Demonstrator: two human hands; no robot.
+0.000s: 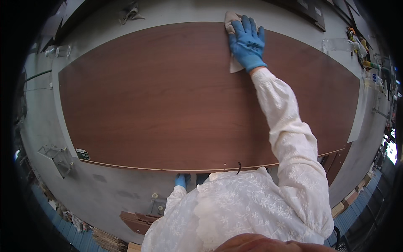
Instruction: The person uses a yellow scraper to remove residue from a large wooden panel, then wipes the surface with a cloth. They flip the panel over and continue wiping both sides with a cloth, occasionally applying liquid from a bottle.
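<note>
A large reddish-brown wood-grain panel point(159, 96) lies flat before me. At its far edge, right of the middle, my right hand point(248, 44) in a blue glove presses down on a pale cloth point(236, 65). The fingers are stretched out and a little apart, pointing away from me. Part of the cloth bunches up past the panel's far edge, and a corner trails beside the palm. My left hand point(181, 180), gloved in blue too, is low at the near edge of the panel; its fingers are hidden from view.
A grey crumpled rag point(131, 13) lies on the pale surface beyond the panel. Clear plastic bottles point(337, 45) and tools stand at the far right. A dark label point(82, 154) marks the near left corner. Metal frame fittings point(58, 158) jut out at left, and brown boards point(138, 221) sit below.
</note>
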